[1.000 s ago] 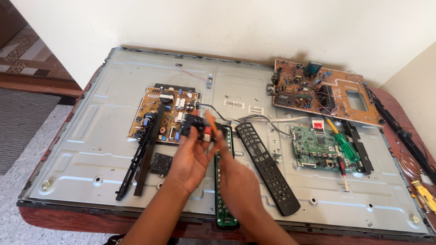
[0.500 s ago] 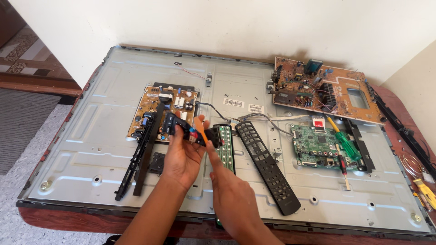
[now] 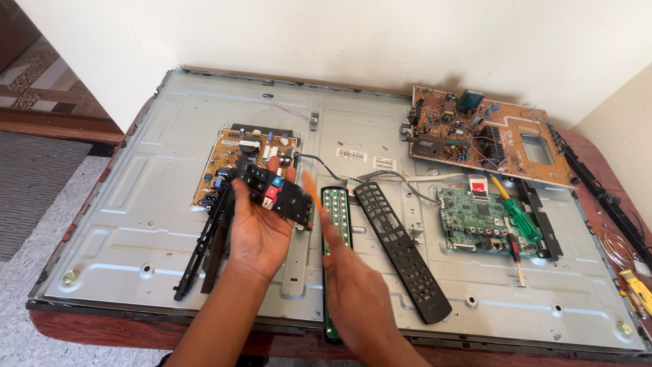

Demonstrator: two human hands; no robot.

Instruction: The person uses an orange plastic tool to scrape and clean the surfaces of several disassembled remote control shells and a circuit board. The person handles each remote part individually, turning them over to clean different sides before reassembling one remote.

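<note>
Resting palm-up over the near half of the metal panel, the left hand (image 3: 261, 228) cradles a small black rubber keypad with one red key among dark keys (image 3: 275, 192); its grip is loosely cupped, fingers curled up around the pad's far edge, thumb along the near left side. Just beside it, the right hand (image 3: 350, 278) is held flat and edge-on, fingers straight and together, grip open and holding nothing, its fingertips pointing toward the keypad without touching it.

Under that right hand lies a long green remote-control circuit board (image 3: 336, 221), running from the panel's near edge away from me. To its right, slanting, is the black plastic remote-control front shell with rows of empty button holes (image 3: 401, 248). Left of the left hand, a thin black plastic bracket strip (image 3: 204, 248) lies at an angle.

All of it sits on the wide grey sheet-metal back of a flat television (image 3: 136, 204), which covers most of the reddish-brown wooden surface (image 3: 88, 333). Farther off, a tan power-supply board (image 3: 234, 153) is mounted behind the keypad, a green main board (image 3: 479, 217) sits to the right with a green-handled screwdriver (image 3: 516, 214) across it, and a large brown circuit board (image 3: 475, 132) lies loose at the far right corner.
</note>
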